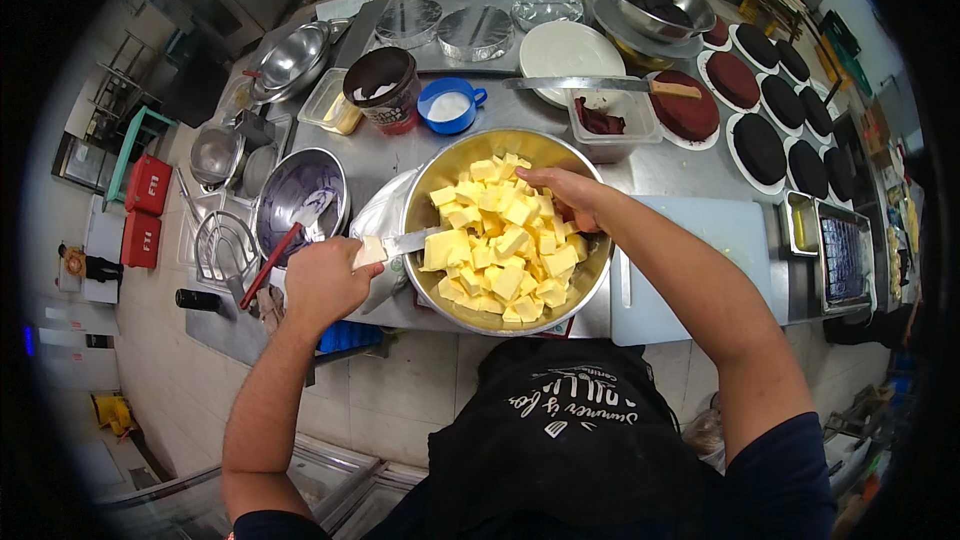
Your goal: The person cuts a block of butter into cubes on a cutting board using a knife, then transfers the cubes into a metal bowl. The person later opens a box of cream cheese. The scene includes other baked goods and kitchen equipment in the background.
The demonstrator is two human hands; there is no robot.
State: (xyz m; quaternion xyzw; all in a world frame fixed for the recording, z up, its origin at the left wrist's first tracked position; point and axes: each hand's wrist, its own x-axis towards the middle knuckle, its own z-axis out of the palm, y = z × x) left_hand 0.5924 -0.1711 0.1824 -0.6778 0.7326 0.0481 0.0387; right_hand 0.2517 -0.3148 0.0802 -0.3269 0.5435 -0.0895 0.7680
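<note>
A large metal mixing bowl point(421, 286) full of butter cubes point(510, 247) stands before me near the table's front edge. My left hand point(328, 281) is closed around the pale handle of a knife point(412, 241), whose blade reaches over the bowl's left rim to a larger butter piece point(446, 249). My right hand point(570, 195) is inside the bowl at the upper right, its fingers against the cubes; the fingertips are partly hidden, and whether it grips any butter is unclear. A plastic bag point(386, 210) lies left of the bowl.
Right of the bowl is a white cutting board point(694, 262); cake layers on plates point(731, 81) stand beyond. A serrated knife point(585, 82) rests across a plastic container point(615, 131). A blue measuring cup point(450, 105) is behind the bowl, and a purple-smeared bowl with a red-handled spatula point(274, 262) at left.
</note>
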